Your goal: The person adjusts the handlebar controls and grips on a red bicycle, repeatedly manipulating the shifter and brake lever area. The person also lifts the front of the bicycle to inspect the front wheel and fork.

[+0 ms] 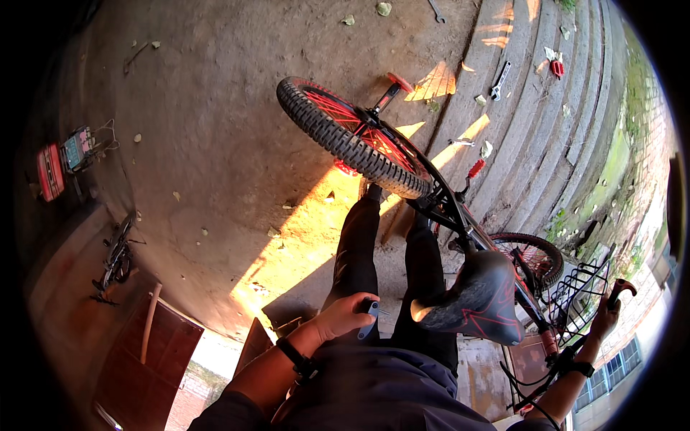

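In my left hand (343, 317) is a small dark grey folding tool (369, 320) with a thin metal bit sticking out. My fingers are wrapped round it, above my lap. My right hand (605, 320), far out to the right, is closed round a handlebar grip (617, 296) with a brown curved end. The black and red bicycle (460, 223) leans beside my legs. Its worn black saddle (481, 302) is close to my left hand. The knobbly tyre (338, 144) of its red-spoked wheel lies ahead of my feet; a second wheel (535, 258) is at the right, beside a black wire basket (578, 294).
On the concrete steps lie an adjustable spanner (501, 80), a smaller spanner (461, 142) and a loose red pedal (557, 69). Another spanner (436, 11) rests at the far edge. Over at the left are a red box-like object (50, 172) and a second bicycle (115, 258).
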The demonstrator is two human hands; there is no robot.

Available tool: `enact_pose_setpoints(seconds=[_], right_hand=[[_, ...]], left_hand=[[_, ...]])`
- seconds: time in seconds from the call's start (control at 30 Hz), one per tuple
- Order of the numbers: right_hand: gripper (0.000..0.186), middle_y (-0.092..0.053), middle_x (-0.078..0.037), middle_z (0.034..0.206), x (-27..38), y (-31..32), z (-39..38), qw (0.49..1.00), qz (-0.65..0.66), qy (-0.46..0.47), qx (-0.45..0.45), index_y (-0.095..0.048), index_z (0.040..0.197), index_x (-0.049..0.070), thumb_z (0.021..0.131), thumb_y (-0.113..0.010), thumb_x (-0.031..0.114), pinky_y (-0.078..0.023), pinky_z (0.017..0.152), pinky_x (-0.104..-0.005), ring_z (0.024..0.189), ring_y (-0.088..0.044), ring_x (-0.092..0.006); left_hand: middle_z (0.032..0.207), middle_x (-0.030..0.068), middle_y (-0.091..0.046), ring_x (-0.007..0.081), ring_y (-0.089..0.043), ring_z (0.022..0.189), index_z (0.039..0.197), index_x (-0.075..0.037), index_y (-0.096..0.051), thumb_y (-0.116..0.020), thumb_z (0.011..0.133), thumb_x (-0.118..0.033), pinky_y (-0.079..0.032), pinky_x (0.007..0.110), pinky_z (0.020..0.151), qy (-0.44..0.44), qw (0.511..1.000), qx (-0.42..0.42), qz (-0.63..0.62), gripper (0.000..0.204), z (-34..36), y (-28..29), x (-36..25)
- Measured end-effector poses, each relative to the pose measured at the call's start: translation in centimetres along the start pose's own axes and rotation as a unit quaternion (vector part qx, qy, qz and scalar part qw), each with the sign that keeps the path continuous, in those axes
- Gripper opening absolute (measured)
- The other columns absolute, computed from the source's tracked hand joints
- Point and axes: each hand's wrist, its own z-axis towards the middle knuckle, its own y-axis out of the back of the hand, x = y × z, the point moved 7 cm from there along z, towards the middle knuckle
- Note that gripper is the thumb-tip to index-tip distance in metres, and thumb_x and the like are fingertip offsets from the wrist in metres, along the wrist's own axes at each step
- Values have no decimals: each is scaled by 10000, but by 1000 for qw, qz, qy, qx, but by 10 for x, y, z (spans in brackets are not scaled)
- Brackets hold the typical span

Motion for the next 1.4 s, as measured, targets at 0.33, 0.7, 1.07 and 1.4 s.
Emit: enact_pose_setpoints(seconds=[0.33,0.7,1.07,1.4], right_hand=[[813,-516,-207,1426,-41,-9,17,999,45,14,-11,-364,1488,-41,903,-707,407,-377,1084,-354,1280,-529,-294],[816,-495,-224,1443,-34,-5,16,999,6,6,-32,-361,1478,-61,895,-721,383,-362,1098,-356,1298,-510,-293],[408,-576,-21,770,-2,0,4,1000,6,17,-18,-594,972,55,909,-703,443,-430,691,-350,710,-493,-157],[450,-600,-78,763,0,0,3,1000,-18,15,-17,-602,936,51,914,-667,495,-444,698,-399,698,-526,-231]], left_hand=[[1060,10,-602,91,-567,972,1367,-25,-502,-676,887,-131,-480,269,879,-3,1000,3,0,522,-1,-1,3],[1040,6,-593,87,-566,943,1369,-24,-505,-679,879,-131,-484,267,862,0,1000,2,2,530,-2,-1,5],[1078,39,-629,112,-611,998,1357,-10,-515,-665,873,-111,-494,282,914,-1,1000,-4,10,517,-3,1,9],[1075,31,-622,107,-604,997,1361,-15,-512,-666,875,-110,-495,281,908,-5,1000,0,14,519,-2,2,10]])
